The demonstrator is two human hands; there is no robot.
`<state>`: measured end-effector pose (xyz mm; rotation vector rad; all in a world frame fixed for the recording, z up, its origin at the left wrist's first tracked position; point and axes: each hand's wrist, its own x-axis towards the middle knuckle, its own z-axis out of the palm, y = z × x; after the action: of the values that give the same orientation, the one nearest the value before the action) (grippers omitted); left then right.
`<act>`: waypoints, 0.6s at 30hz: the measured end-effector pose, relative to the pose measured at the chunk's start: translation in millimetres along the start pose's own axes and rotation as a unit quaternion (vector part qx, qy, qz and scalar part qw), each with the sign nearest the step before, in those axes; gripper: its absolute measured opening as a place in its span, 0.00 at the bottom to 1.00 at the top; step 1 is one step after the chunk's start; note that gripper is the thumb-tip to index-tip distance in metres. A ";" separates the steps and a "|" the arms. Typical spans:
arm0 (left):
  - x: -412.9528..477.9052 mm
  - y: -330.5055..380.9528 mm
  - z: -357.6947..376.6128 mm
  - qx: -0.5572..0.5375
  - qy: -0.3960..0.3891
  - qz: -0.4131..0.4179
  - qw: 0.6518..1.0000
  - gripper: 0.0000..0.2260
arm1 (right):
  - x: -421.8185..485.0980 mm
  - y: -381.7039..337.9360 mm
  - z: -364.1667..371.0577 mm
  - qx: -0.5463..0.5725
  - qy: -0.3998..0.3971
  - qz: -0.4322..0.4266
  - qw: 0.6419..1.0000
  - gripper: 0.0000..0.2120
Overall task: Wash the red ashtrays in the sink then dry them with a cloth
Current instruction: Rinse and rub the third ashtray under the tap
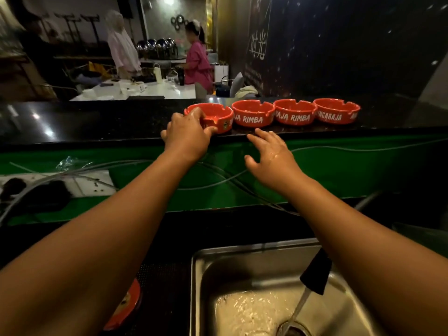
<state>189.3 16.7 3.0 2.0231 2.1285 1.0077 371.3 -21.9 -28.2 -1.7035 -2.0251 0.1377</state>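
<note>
A long black counter [97, 122] runs left to right across the far half of the scene, with a green panel [363, 170] below its near edge. Near and to the right sits a steel sink [201, 287], with shallow water swirling in its basin. Both bare arms reach over it toward the counter. The left hand [188, 134] grips the leftmost ashtray [218, 117], fingers curled over its rim and thumb against its near wall. The right hand [271, 156], wet, is spread wide and holds nothing, its fingertips just at the counter's near edge. The red ashtrays stand upright in a close row on the counter, right of centre: the gripped one, then the second ashtray [253, 113], third ashtray [295, 114] and fourth ashtray [336, 113]. A black-tipped tap [316, 275] pours a thin stream into the sink. Thin cables [218, 180] trail across the panel.
</note>
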 end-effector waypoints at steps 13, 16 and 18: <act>-151.7 -34.2 -20.0 -0.177 0.009 0.065 0.982 0.13 | -112.8 -35.6 37.3 0.674 -0.068 0.195 0.709 0.24; -197.0 -52.4 2.6 -0.188 -0.054 0.063 0.979 0.12 | -148.1 -25.9 59.5 0.716 -0.100 0.234 0.650 0.28; -227.0 -66.4 21.2 -0.189 -0.102 0.068 0.974 0.12 | -173.6 -15.3 77.4 0.723 -0.121 0.255 0.630 0.30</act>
<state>174.4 -175.9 -135.1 1.9996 1.5747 1.0707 342.7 -172.2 -142.0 -0.9663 -0.7274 1.7036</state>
